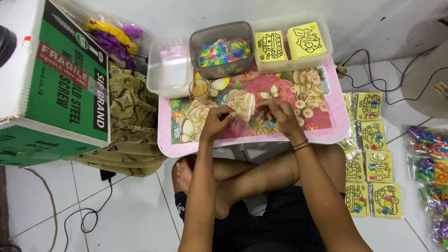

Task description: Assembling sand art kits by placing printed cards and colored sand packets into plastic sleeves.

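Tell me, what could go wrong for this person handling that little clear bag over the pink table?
The small clear bag is pinched between the left hand and the right hand; being thin and slippery, it might slip or tear. The grey tub of coloured pieces sits near the far edge of the pink table, so a nudge could spill it. Cables trail on the floor beside the finished yellow packs and could snag.

Tubs (222, 49) behind tray table (326, 133)
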